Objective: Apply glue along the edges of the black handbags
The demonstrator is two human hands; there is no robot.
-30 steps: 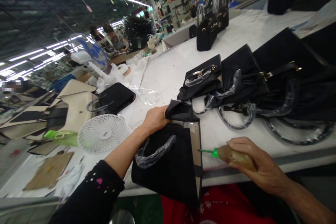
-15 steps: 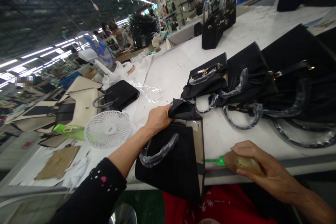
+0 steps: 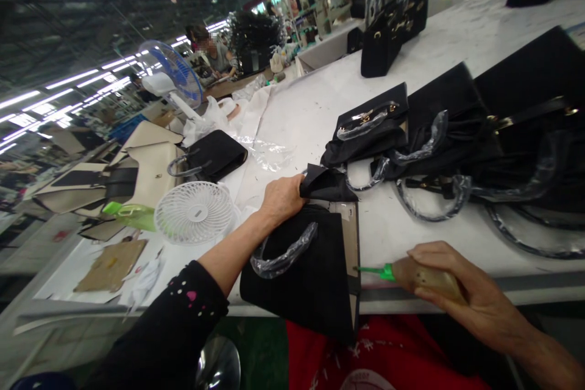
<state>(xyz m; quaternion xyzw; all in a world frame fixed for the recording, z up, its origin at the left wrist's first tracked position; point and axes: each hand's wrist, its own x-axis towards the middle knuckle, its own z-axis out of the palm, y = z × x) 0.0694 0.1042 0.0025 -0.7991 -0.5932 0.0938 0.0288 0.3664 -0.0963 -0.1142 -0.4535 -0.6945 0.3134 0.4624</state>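
Note:
A black handbag (image 3: 306, 280) lies flat over the near edge of the white table (image 3: 311, 103), its handle wrapped in clear plastic. My left hand (image 3: 281, 198) grips the bag's folded-back black flap (image 3: 326, 184), baring a tan inner edge (image 3: 351, 250). My right hand (image 3: 461, 292) is closed round a brownish squeeze bottle (image 3: 425, 277) with a green nozzle (image 3: 372, 270). The nozzle tip points at the tan edge, almost touching it.
Several black handbags (image 3: 439, 134) with wrapped handles lie in a row to the right. A small white fan (image 3: 194, 213) lies to the left, beside another black bag (image 3: 212, 155) and beige bag panels (image 3: 146, 164). Upright bags (image 3: 388, 36) stand further back. A person works at a far table.
The view has shifted slightly. My right hand with the bottle has edged a little nearer the bag's tan edge. My left hand keeps its grip on the flap.

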